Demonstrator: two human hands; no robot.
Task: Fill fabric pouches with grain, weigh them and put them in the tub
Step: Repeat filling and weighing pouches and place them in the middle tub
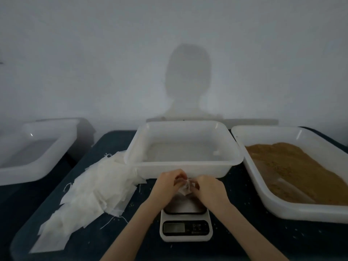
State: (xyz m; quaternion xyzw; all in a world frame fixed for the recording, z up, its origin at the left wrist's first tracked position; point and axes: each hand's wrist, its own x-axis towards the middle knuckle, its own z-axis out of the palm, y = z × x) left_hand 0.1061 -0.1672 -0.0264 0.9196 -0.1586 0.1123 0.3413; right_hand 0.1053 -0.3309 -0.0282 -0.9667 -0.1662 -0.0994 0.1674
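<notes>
A small white fabric pouch (185,187) hangs just above the white kitchen scale (186,221) at the table's front middle. My left hand (168,182) and my right hand (207,187) both pinch the pouch at its top, fingers curled around it. Behind my hands stands a white tub (184,162) with one small pale object near its right wall. At the right, another white tub (263,196) holds a heap of brown grain (293,166). A pile of flat white pouches (90,196) lies to the left of the scale.
A third white tub (22,166) stands at the far left, partly off the dark table (235,238). Loose grains are scattered on the tabletop around the scale. A pale wall with a person's shadow rises behind the tubs.
</notes>
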